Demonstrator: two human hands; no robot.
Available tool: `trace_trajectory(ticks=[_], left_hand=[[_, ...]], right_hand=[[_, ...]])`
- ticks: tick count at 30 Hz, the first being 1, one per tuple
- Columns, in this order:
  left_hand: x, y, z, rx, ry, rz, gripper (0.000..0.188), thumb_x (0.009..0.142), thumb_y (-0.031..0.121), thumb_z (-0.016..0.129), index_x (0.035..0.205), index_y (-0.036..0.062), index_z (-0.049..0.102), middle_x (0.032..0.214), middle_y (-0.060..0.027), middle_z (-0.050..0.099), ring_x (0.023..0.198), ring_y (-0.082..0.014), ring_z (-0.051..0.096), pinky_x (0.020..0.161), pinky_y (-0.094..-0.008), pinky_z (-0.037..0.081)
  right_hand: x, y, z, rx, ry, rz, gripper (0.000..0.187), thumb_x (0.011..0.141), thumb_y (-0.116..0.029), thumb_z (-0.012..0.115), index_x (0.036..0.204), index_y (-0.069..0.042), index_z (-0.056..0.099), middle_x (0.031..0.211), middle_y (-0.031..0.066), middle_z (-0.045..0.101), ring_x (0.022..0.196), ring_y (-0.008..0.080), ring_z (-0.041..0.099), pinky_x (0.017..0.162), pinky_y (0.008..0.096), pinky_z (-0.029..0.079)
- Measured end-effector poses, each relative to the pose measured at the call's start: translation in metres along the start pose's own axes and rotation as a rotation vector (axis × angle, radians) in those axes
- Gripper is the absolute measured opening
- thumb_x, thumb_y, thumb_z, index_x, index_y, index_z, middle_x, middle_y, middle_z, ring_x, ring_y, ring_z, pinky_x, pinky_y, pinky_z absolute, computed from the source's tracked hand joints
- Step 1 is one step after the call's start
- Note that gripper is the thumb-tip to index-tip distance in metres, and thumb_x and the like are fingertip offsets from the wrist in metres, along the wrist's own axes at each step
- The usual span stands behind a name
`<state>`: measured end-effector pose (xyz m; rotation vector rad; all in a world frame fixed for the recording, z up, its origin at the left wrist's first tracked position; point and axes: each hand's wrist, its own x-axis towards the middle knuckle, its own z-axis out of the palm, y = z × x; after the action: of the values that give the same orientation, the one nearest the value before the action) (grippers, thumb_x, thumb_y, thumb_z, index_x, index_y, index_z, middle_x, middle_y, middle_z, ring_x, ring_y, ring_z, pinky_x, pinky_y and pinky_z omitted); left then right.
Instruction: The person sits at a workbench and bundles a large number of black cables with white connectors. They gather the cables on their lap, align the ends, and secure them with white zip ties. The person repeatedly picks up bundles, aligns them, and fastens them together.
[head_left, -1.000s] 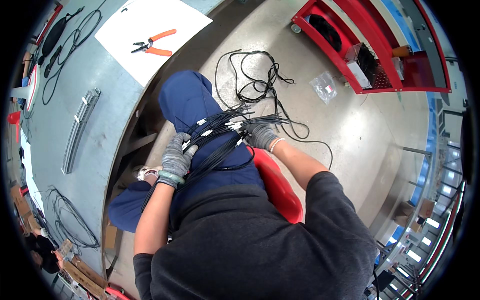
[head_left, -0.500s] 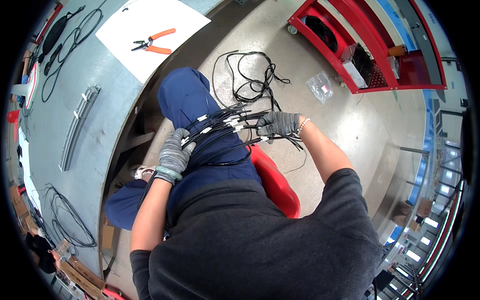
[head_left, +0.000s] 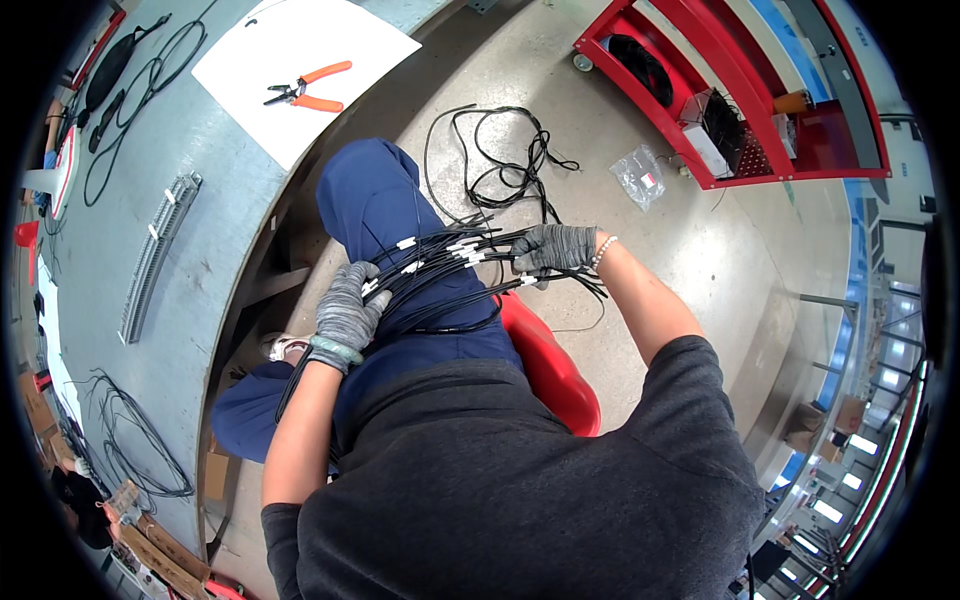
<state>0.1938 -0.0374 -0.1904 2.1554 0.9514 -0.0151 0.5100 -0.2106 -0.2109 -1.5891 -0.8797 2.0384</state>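
A bundle of thin black cables (head_left: 432, 300) lies across the person's lap, over the blue trousers (head_left: 370, 190), between the two gloved hands. The left hand (head_left: 347, 312) is curled partly closed around the near-left part of the bundle, thumb along the top; how firmly it grips cannot be told. The right hand (head_left: 556, 248), back upward, is bent over the right-hand part, fingers closed down on some of the strands, with loose tips poking out beyond it to the right; its underside is hidden. Between the hands, white markers (head_left: 465, 250) sit on the strands at uneven places. Each cable looks light and springy, bendable yet stiff enough to fan apart, and the smooth jacket probably slides under a knit glove, so single strands could slip out of a loose grasp. The bundle as a whole should weigh little but sag where unsupported. The surest hold is probably around the gathered part by the left hand, with fingertips for separate strands near the ends, clear of the markers, which might shift if dragged. Farther off, a tangled black cable (head_left: 530, 178) lies on the floor, and orange-handled pliers (head_left: 305, 90) rest on a white sheet (head_left: 370, 40) at far left.
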Motion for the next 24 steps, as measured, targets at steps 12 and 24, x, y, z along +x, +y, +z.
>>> trace_trajectory(ticks=[12,24], left_hand=[[-0.027,0.077,0.011,0.052,-0.045,0.514,0.028,0.079,0.024,0.07,0.1,0.0057,0.067,0.107,-0.0142,0.063,0.099,-0.0312,0.06,0.089,-0.0388,0.048],[-0.022,0.048,-0.036,-0.846,-0.217,-0.049,0.022,0.088,0.017,0.058,0.101,0.0004,0.066,0.074,-0.0026,0.063,0.06,-0.0068,0.053,0.059,-0.0213,0.044]], right_hand=[[0.008,0.015,0.002,-0.031,0.015,0.024,0.023,0.089,-0.026,0.063,0.081,-0.005,0.064,0.069,0.0026,0.063,0.06,0.0112,0.058,0.055,0.0277,0.049],[0.016,0.049,-0.015,-0.213,0.084,-0.045,0.018,0.085,-0.019,0.067,0.099,-0.007,0.069,0.088,0.0014,0.067,0.079,0.0092,0.057,0.072,0.0275,0.05]])
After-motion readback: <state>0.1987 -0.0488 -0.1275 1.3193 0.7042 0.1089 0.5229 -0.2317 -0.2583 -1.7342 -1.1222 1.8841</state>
